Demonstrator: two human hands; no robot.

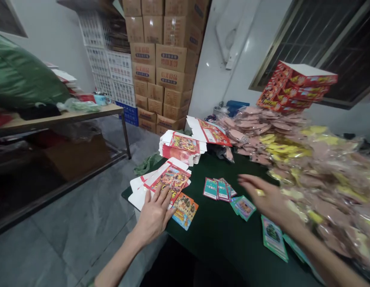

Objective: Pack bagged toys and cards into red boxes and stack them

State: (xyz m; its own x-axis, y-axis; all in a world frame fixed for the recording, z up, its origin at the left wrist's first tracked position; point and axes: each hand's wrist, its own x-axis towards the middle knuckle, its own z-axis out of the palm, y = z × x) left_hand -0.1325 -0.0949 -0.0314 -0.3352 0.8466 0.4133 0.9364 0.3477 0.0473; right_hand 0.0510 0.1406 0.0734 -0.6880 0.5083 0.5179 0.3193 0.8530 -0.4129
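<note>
My left hand (155, 211) lies flat with fingers spread on a flattened red printed carton (168, 179) at the near left corner of the dark green table (214, 235). An orange card (185, 210) sits just right of that hand. My right hand (264, 195) hovers open, fingers stretched left, over the table beside a few teal cards (244, 207); it is slightly blurred and holds nothing I can see. More teal cards (218, 189) are fanned out between the two hands.
A stack of flat red cartons (181, 148) lies further back. A large heap of pink and yellow plastic packets (322, 175) fills the table's right side, with assembled red boxes (295, 87) on top. Brown cardboard boxes (163, 63) are stacked against the wall. A wooden bench (62, 117) stands left.
</note>
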